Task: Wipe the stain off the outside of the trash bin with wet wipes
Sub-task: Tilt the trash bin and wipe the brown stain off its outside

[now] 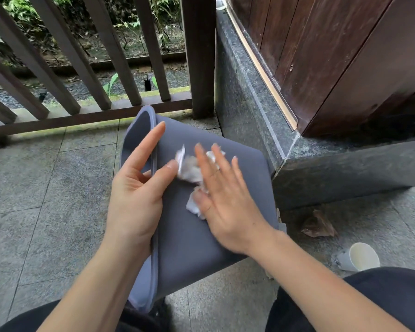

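Observation:
A grey-blue trash bin (185, 236) lies tipped on its side in front of me, its open mouth facing left. My left hand (137, 188) grips the bin's rim, fingers inside the mouth and thumb on the outer wall. My right hand (225, 200) lies flat and blurred on the outer wall, fingers spread, pressing a crumpled white wet wipe (189, 167) against it. Part of the wipe sticks out beside my thumb. I can make out no stain on the wall.
A wooden railing (101, 68) stands behind the bin, and a dark stone ledge (261, 111) under a wooden wall lies to the right. On the tiled floor at the right lie a tipped white paper cup (359, 256) and a brown crumpled wrapper (318, 224).

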`<state>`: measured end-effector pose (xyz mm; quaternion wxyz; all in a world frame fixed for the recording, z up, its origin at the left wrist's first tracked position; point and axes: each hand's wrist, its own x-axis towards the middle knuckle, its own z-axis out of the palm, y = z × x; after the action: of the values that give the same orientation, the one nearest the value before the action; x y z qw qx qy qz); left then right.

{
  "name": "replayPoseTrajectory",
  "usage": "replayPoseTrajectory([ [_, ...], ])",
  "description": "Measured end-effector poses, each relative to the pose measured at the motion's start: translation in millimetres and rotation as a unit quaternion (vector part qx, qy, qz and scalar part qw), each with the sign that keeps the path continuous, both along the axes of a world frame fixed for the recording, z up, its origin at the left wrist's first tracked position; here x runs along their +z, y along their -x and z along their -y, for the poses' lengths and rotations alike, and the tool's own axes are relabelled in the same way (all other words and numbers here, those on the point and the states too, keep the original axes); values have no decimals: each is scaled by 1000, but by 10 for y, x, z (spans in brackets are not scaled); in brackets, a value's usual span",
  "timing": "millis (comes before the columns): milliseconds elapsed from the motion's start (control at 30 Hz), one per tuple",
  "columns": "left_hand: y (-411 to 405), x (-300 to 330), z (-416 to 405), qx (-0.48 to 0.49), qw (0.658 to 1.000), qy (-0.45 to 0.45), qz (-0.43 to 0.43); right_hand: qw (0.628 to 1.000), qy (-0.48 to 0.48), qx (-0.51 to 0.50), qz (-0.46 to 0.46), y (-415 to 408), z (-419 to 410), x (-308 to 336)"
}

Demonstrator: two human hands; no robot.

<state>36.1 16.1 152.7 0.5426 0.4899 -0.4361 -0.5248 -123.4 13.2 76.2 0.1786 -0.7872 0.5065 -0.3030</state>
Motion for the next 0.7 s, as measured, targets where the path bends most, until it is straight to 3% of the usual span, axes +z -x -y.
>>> replayPoseTrajectory([
  [133, 44, 16, -60, -18, 1000, -4, -12, 977, -154, -141, 34, 290, 323, 17],
  [200, 72, 12, -83, -35, 999, -5, -3, 971, -177, -152, 51, 307, 382, 16],
  [433, 139, -71, -66, -65, 998, -12, 17, 995, -63, -11, 79, -148, 88, 205],
  [700, 49, -165, -31, 29, 998, -51, 11, 992, -105, 64, 29, -244, -497, 171],
])
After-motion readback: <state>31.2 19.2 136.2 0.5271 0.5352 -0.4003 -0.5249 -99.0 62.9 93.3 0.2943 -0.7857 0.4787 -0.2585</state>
